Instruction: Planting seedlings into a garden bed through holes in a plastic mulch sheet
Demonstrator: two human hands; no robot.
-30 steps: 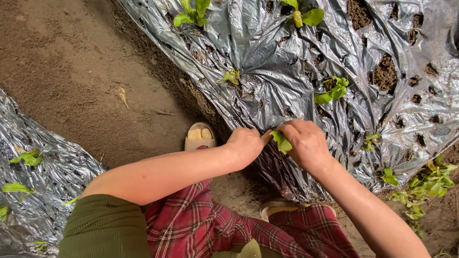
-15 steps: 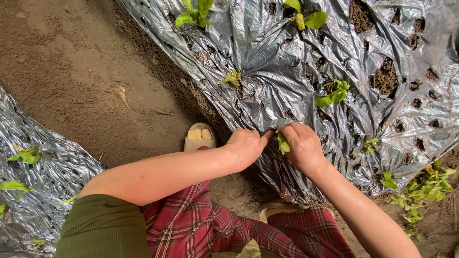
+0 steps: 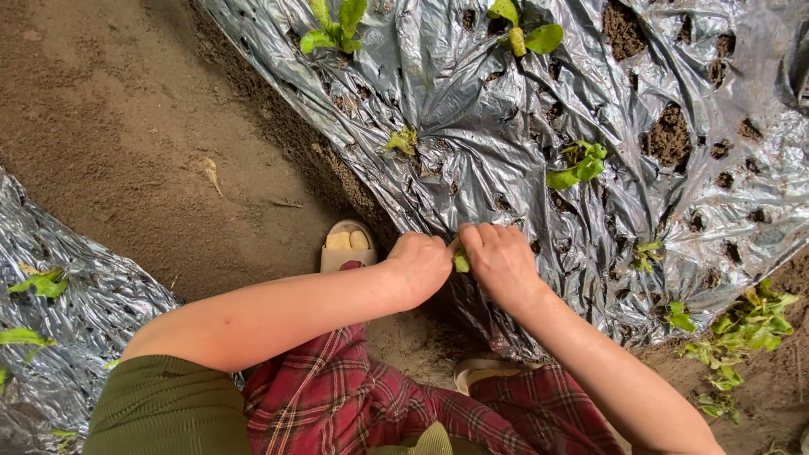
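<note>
My left hand [image 3: 424, 264] and my right hand [image 3: 497, 259] meet at the near edge of a silver plastic mulch sheet [image 3: 489, 126]. Between their fingers sits a small green seedling [image 3: 461, 261], mostly hidden, only a bit of leaf showing. My right hand's fingers close around it and my left hand's fingertips press against it from the left. Other small seedlings stand in holes in the sheet: one [image 3: 402, 140] just beyond my hands, one [image 3: 577, 165] to the right.
A bare soil path [image 3: 143, 143] runs on the left. A second silver sheet [image 3: 67, 295] with leaves lies at far left. My sandalled foot [image 3: 347, 244] rests by the sheet's edge. Open soil holes [image 3: 670, 135] dot the sheet; weeds [image 3: 746, 329] grow at right.
Both hands have shifted slightly left and closed tighter together. The seedling's leaf, clearly visible before, is now mostly covered by my fingers.
</note>
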